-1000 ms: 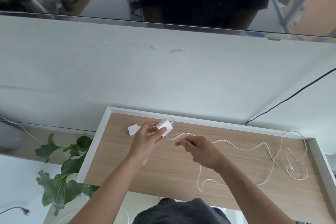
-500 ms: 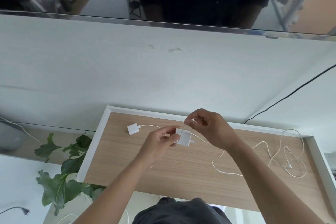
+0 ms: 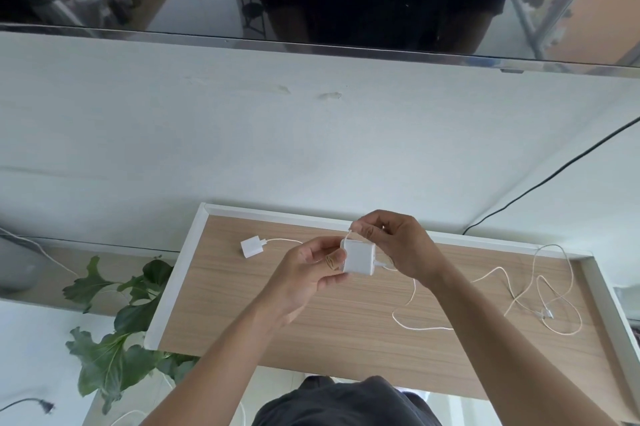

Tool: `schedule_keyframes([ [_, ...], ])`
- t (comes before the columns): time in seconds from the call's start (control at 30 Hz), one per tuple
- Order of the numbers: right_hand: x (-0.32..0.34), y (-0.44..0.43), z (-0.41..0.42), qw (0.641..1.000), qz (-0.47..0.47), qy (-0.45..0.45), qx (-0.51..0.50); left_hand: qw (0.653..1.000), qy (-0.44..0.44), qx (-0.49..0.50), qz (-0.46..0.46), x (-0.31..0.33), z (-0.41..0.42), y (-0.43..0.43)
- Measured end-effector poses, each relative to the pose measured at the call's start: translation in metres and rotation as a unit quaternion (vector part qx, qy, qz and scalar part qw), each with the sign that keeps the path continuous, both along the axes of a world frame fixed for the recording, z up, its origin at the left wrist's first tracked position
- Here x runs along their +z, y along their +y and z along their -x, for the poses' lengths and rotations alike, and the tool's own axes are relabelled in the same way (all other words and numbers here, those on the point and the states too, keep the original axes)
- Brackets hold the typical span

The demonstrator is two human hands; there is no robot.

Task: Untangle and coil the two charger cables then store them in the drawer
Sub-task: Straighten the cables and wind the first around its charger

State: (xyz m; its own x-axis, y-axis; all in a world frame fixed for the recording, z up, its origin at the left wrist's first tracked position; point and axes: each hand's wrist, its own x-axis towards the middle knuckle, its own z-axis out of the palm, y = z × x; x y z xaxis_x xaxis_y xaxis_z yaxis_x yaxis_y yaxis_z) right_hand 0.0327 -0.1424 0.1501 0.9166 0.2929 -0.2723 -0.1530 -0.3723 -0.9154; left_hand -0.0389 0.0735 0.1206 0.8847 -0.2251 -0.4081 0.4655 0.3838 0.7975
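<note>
Two hands up over the counter point(image 3: 346, 339): left hand point(image 3: 304, 278) clamps the white charger block point(image 3: 358, 256) steady while the right hand point(image 3: 398, 245) pinches its cable point(image 3: 408, 308), apparently to wrap it. Second charger point(image 3: 251, 246) lies near the back-left corner, loose cable at the right end. No readable lettering.

Bright, even daylight, soft faint shadows, dark glossy reflections up top, wide-angle bending at edges.

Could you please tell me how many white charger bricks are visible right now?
2: one charger brick held between both hands above the drawer, the other charger brick lying at the drawer's back left.
</note>
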Motion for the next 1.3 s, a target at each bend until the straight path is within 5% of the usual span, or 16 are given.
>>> schedule_keyframes([
  [0.23,-0.023,0.003,0.016,0.997,0.029,0.077,-0.001,0.995,0.058,0.037,0.070,0.001,-0.003,0.000],
  [0.57,-0.038,0.008,0.026,0.996,0.074,0.020,0.036,0.990,0.057,0.107,0.078,-0.008,-0.009,-0.001],
  [0.87,-0.035,0.029,0.053,0.966,0.164,-0.079,0.186,0.983,0.091,0.159,-0.015,-0.028,-0.015,0.000],
  [0.97,-0.031,0.031,0.054,0.961,0.175,-0.089,0.193,0.983,0.074,0.153,-0.072,-0.029,-0.014,0.000],
  [1.13,-0.005,0.023,0.041,0.962,0.176,-0.077,0.192,0.949,-0.007,0.120,-0.291,-0.027,-0.010,0.008],
  [1.3,0.035,0.016,0.020,0.972,0.153,-0.088,0.153,0.949,-0.052,0.059,-0.306,-0.027,-0.002,0.014],
])
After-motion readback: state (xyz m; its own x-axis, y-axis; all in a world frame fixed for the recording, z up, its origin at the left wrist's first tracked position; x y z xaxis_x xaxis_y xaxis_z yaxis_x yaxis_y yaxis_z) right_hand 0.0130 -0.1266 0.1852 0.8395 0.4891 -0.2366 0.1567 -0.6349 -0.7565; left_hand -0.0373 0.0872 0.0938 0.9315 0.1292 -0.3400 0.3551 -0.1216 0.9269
